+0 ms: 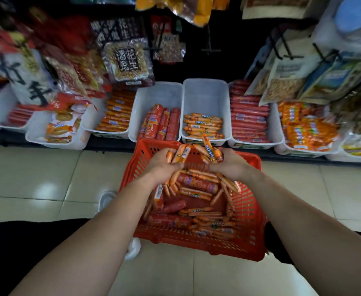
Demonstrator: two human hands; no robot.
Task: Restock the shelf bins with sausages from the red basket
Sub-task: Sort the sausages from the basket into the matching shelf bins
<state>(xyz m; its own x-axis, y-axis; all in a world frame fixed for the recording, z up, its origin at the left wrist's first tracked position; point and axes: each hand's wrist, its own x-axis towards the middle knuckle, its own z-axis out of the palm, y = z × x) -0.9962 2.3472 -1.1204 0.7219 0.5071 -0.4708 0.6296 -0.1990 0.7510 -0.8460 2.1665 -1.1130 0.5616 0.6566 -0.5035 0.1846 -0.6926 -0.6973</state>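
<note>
sausages (180,154) bunched in both fists — left hand (164,165), right hand (228,163) — over basket (247,210); best laid flat, matching bin (206,97).

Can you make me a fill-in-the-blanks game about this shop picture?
1. Both hands, the left hand and the right hand, hold small ____ sausages.
2. The basket is coloured ____.
3. The basket sits on the tiled ____.
4. The shelf bins are coloured ____.

Missing words: orange; red; floor; white.

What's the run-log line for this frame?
left hand: holds small sausages | right hand: holds small sausages | over red basket | not yet binned
</note>
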